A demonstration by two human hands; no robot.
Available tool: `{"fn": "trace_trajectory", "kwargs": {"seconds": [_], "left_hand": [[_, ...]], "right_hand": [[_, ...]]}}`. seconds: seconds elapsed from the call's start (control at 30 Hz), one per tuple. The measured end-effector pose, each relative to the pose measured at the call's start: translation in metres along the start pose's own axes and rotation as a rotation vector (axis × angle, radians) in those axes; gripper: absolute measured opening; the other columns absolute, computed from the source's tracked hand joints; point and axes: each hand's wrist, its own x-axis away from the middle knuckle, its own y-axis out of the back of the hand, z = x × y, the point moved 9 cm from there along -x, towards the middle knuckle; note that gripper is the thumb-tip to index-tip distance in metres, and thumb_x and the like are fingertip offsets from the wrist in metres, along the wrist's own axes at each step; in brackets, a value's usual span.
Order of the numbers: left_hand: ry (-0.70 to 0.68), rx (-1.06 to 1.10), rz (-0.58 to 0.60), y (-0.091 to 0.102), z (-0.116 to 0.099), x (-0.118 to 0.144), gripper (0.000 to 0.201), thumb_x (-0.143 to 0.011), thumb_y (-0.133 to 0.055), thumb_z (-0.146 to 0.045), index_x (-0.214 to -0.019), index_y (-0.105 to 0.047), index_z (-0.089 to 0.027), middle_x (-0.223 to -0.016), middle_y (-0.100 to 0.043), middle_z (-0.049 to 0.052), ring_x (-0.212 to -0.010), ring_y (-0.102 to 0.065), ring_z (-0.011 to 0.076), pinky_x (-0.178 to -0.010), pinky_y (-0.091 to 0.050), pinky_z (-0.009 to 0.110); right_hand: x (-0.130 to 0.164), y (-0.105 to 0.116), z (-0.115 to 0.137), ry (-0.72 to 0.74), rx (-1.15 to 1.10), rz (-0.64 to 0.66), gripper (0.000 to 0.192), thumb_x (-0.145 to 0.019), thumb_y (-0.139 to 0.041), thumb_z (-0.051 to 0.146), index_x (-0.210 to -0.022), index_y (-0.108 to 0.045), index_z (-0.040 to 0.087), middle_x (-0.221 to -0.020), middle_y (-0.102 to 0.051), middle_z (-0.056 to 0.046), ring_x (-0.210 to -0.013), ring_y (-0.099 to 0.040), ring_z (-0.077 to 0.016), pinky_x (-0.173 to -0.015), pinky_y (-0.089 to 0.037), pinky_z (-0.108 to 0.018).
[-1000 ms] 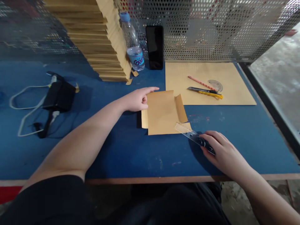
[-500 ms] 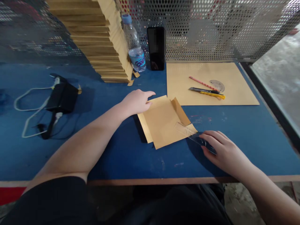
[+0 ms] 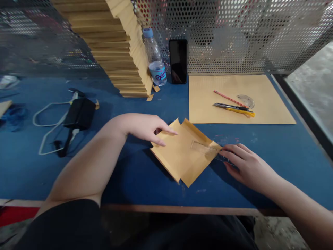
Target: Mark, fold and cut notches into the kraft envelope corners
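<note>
A tan sheet of card with notched corners and upturned edge flaps lies on the blue table in front of me. My left hand is at its far left corner, thumb and fingers apart, fingertips on the card. A clear ruler lies across the right part of the card. Its near end is held between the thumb and fingers of my right hand, just off the card's right corner. Part of the ruler is hidden by that hand.
Behind stand a tall stack of folded tan card, a water bottle and an upright phone. A flat tan board bears a pencil, a protractor and a box cutter. A black adapter with cables sits left.
The card has turned clockwise, its near corner swinging closer to me. My left hand has come nearer, its fingers spread over the card. The ruler is still in my right hand.
</note>
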Motion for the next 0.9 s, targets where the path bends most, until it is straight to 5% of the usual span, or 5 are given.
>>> {"fn": "trace_trajectory", "kwargs": {"seconds": [0.23, 0.53, 0.7, 0.8, 0.9], "left_hand": [[0.006, 0.078, -0.257, 0.009, 0.012, -0.036, 0.038, -0.093, -0.062, -0.049, -0.115, -0.079, -0.022, -0.113, -0.078, 0.005, -0.090, -0.068, 0.0190, -0.078, -0.045, 0.027], [0.302, 0.066, 0.211, -0.017, 0.027, 0.005, 0.041, -0.097, -0.059, -0.061, -0.082, -0.074, -0.025, -0.071, -0.074, 0.003, -0.062, -0.069, 0.0213, -0.060, -0.041, 0.031], [0.352, -0.483, -0.109, -0.012, -0.027, 0.002, 0.038, -0.098, -0.064, -0.054, -0.084, -0.073, -0.020, -0.069, -0.070, 0.010, -0.061, -0.067, 0.0295, -0.054, -0.035, 0.035], [-0.074, -0.435, -0.230, -0.040, -0.091, -0.012, 0.020, -0.093, -0.079, -0.041, -0.100, -0.075, -0.022, -0.092, -0.077, 0.005, -0.081, -0.074, 0.0261, -0.067, -0.049, 0.036], [-0.152, -0.564, -0.416, -0.061, -0.117, -0.015, 0.057, -0.086, -0.089, -0.042, -0.131, -0.071, -0.013, -0.131, -0.075, 0.014, -0.107, -0.073, 0.0298, -0.081, -0.056, 0.040]], "right_hand": [[-0.004, 0.000, -0.011, 0.019, -0.047, 0.023, 0.025, -0.098, -0.057, 0.013, -0.118, -0.072, 0.015, -0.120, -0.074, -0.015, -0.102, -0.073, -0.0288, -0.094, -0.063, -0.048], [-0.012, -0.001, -0.018, 0.062, -0.094, 0.019, 0.026, -0.099, -0.059, 0.013, -0.122, -0.071, 0.015, -0.122, -0.073, -0.015, -0.103, -0.070, -0.0277, -0.089, -0.061, -0.043], [-0.006, -0.012, -0.015, 0.086, -0.145, 0.022, 0.030, -0.101, -0.058, 0.015, -0.127, -0.073, 0.018, -0.123, -0.071, -0.016, -0.105, -0.070, -0.0282, -0.090, -0.062, -0.044], [-0.001, -0.013, -0.009, 0.104, -0.141, 0.021, 0.031, -0.102, -0.057, 0.017, -0.128, -0.073, 0.015, -0.121, -0.071, -0.017, -0.104, -0.069, -0.0282, -0.089, -0.062, -0.042], [-0.001, -0.012, -0.007, 0.100, -0.151, 0.015, 0.031, -0.102, -0.055, 0.015, -0.127, -0.073, 0.014, -0.120, -0.072, -0.016, -0.101, -0.069, -0.0265, -0.088, -0.062, -0.040]]}}
